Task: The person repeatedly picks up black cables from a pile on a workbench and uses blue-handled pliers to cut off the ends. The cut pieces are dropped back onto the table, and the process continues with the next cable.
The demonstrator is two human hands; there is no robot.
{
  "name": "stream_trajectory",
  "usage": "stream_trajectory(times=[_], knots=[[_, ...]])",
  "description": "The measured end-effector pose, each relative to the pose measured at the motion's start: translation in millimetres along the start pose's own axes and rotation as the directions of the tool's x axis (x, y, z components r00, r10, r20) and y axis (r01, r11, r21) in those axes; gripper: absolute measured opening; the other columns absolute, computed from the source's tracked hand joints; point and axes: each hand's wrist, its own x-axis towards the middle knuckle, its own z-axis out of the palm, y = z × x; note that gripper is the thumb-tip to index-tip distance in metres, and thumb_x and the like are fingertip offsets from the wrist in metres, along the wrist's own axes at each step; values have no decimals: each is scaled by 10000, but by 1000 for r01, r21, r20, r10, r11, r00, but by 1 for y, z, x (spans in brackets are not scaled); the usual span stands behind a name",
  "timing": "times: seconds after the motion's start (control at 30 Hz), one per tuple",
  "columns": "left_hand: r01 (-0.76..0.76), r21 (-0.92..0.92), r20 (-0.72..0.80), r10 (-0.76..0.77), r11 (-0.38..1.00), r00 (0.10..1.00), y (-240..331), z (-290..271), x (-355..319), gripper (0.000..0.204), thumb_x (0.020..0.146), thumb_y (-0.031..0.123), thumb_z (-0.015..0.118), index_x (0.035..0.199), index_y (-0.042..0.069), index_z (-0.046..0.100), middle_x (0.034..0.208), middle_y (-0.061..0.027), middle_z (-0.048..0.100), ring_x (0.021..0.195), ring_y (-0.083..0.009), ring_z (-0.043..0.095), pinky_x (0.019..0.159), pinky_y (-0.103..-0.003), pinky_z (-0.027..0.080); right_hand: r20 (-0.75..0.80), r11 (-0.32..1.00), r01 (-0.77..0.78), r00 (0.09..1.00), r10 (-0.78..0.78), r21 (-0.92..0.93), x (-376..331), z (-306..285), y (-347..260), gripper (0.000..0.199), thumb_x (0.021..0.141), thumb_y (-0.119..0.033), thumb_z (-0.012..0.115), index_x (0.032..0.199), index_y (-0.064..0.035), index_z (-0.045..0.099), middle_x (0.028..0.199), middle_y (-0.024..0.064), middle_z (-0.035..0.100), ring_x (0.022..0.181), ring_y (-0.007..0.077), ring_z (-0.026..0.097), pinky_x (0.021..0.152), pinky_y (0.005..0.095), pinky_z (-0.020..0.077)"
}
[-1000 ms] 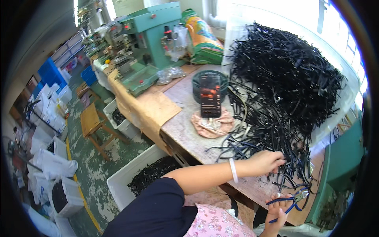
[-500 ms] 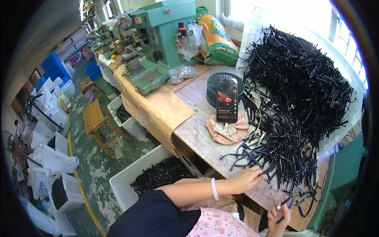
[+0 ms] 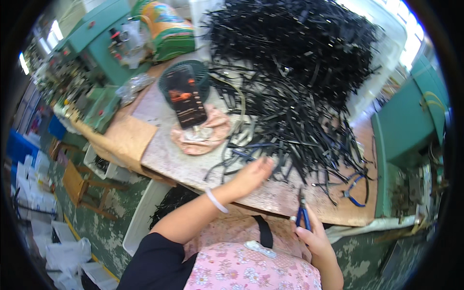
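Note:
My left hand reaches over the worktable, fingers spread, touching the near edge of a big heap of black strips. It holds nothing that I can see. My right hand sits low at the table's front edge, closed on blue-handled pliers that point up toward the strips. A phone leans upright against a dark round basket, resting on a pink cloth.
Another blue-handled tool lies at the table's right end. A green machine and a green-and-yellow sack stand at the back left. A white bin of black pieces and a wooden stool stand on the floor left.
The view has swung, so the table and heap now sit closer and more central. My left hand stays at the heap's edge; my right hand has risen a little with the pliers.

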Motion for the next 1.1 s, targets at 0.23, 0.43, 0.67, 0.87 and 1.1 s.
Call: stream_trajectory(times=[0.23, 0.43, 0.67, 0.87, 1.1], knots=[[-1, -422, 23, 12, 907, 1000, 40, 16, -29, 465, 1034, 390, 294, 660, 115, 327, 588, 15, 328, 566, -91, 249, 548, -238, 247, 104, 659, 249, 962, -251, -710, 2, -13, -13, 733, 723, -176, 740, 1393, -94, 452, 955, 103, 551, 825, 194, 542, 752, 298, 453], [4, -421, 97, 40, 907, 994, 56, 20, -42, 464, 1039, 358, 274, 649, 109, 304, 562, 18, 299, 554, -95, 231, 537, -253, 236, 336, 183, 502, 766, -548, -845, 5, 0, -22, 610, 696, -182, 715, 1289, -222, 574, 1026, 81, 547, 878, 252, 532, 745, 359, 415], [-15, -391, 140, 76, 920, 987, 64, 23, -46, 466, 1027, 403, 297, 641, 143, 321, 526, 43, 280, 485, -84, 196, 464, -246, 197, 414, -23, 467, 758, -504, -884, 1, 3, -38, 633, 646, -196, 734, 1261, -237, 590, 1057, 82, 528, 961, 258, 494, 795, 396, 351], [36, -471, 222, 79, 881, 972, 60, 19, -46, 470, 1038, 385, 252, 663, 109, 308, 557, 18, 297, 526, -93, 231, 511, -251, 227, 422, -70, 453, 749, -510, -889, -2, 2, -37, 608, 637, -184, 762, 1226, -227, 615, 1018, 90, 524, 915, 274, 521, 782, 390, 404], [-553, -154, -456, 438, 819, 775, 46, 55, -66, 483, 1016, 482, 223, 686, 138, 297, 504, 19, 255, 432, -115, 223, 464, -271, 319, 351, 99, 453, 795, -496, -886, -3, 4, -32, 675, 648, -152, 726, 1301, -207, 563, 968, 92, 527, 830, 251, 526, 714, 366, 430]])
